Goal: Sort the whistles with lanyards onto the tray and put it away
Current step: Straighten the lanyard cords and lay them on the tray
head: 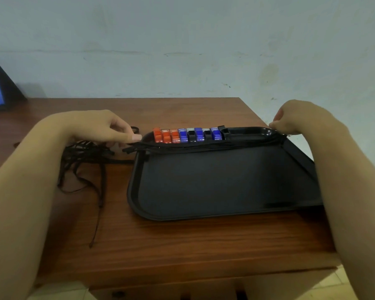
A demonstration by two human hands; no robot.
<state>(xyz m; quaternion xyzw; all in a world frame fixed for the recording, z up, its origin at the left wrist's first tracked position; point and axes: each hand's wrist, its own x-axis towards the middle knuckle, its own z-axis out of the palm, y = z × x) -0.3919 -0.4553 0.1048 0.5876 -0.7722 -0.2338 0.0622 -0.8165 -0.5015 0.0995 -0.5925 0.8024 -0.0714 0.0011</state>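
step: straightening lanyards [204, 146] | whistles [188, 135] rowed along tray [204, 213] far edge | left hand [108, 126], right hand [290, 120] pinch cord ends | next: tuck loose cords [82, 165] off table [182, 245]

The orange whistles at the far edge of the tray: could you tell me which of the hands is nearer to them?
Left. The left hand is just left of the orange whistles, pinching the lanyards; the right hand is at the tray's far right corner.
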